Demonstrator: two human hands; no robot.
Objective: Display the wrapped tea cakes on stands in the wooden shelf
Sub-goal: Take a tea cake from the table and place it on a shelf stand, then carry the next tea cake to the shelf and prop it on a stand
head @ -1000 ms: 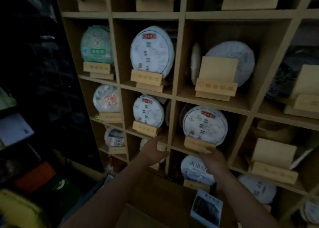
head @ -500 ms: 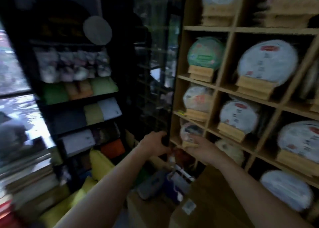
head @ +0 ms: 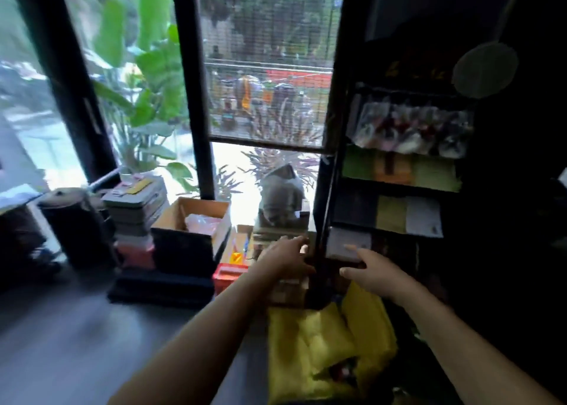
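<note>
The window (head: pixel 264 67) with its dark upright frames takes up the upper left and centre, with green plants and a fence showing through the glass. At right stands a dark rack (head: pixel 399 174) of tilted shelves holding packets and flat boxes in green, orange, grey and white. A few gold marks sit on the dark panel above the top shelf, too blurred to read. A pale round disc (head: pixel 484 70) hangs at the rack's upper right; whether it is a wrapped tea cake cannot be told. No writing or brand in view is sharp enough to read.

On the floor under the window lie an open cardboard box (head: pixel 196 220), a stack of flat tins (head: pixel 135 208), a dark bin (head: pixel 66 220), a red box (head: pixel 228 277) and a grey bundle (head: pixel 283 196) on top of smaller cartons. Yellow bags (head: pixel 325 343) are heaped low in the centre, under the forearms.

The left hand (head: pixel 280 259) reaches forward with its fingers bent over the edge of the small cartons; blur hides whether it grips them. The right hand (head: pixel 372 274) is spread wide with straight fingers and holds nothing, its fingertips near a grey box (head: pixel 348 245) on the rack's lowest shelf.

The wooden shelf and its tea cakes on stands are out of view, so their place relative to the hands cannot be told.
</note>
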